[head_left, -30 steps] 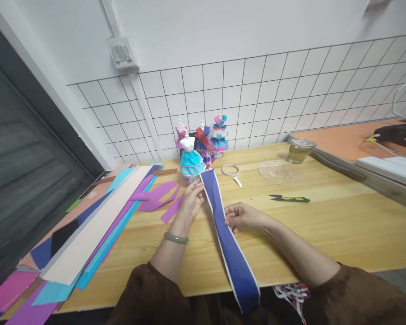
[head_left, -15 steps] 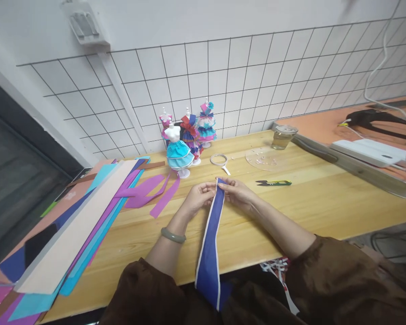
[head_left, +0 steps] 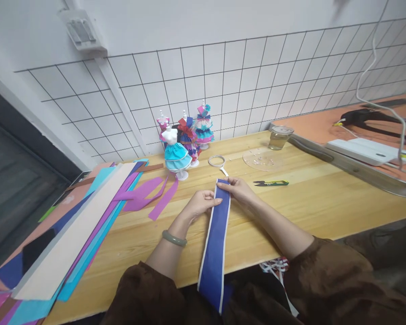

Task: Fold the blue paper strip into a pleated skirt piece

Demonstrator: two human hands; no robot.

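Above the front part of a pale wooden table (head_left: 257,234), a long blue fabric-like strip with white edges (head_left: 215,239) runs from the person's two hands down over the near edge toward the lap. The right hand (head_left: 238,189) pinches the strip's far end at its right corner, between thumb and fingers. The left hand (head_left: 203,203) grips its left edge a little nearer the body, thumb laid flat across the blue face; a grey-green bangle (head_left: 174,238) circles that wrist. Just beyond the hands lies a thin pale ring with a white tail (head_left: 224,171), and to the right are dark-bladed snips with a yellow-green handle (head_left: 274,183). Farther left stands a white dress form in a tiered turquoise skirt (head_left: 176,153), near loose purple strips (head_left: 144,194) and a pile of long coloured sheets (head_left: 74,225).
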